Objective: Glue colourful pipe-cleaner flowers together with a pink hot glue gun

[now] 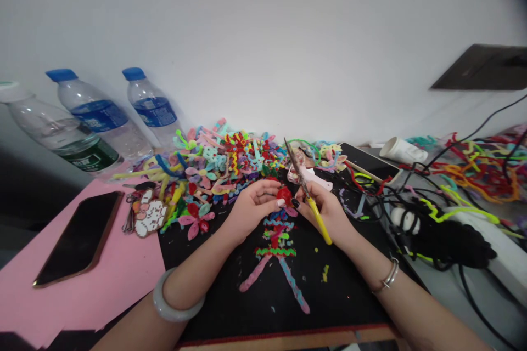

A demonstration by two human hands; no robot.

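My left hand [249,209] pinches a small red curled pipe-cleaner piece [284,195] above a black mat [346,290]. My right hand [325,211] grips yellow-handled scissors [307,197], blades pointing up and away, and its fingertips also touch the red piece. Below the hands lies a pipe-cleaner figure [276,255] made of blue, green and red zigzag strips with pink and blue legs. A big heap of coloured pipe-cleaner shapes [224,159] sits just beyond the hands.
Three water bottles [102,120] stand at the back left. A phone [78,238] lies on pink paper [123,274] beside a keychain [146,214]. On the right are black cables [444,230], more pipe cleaners [473,175], a white tube [401,149].
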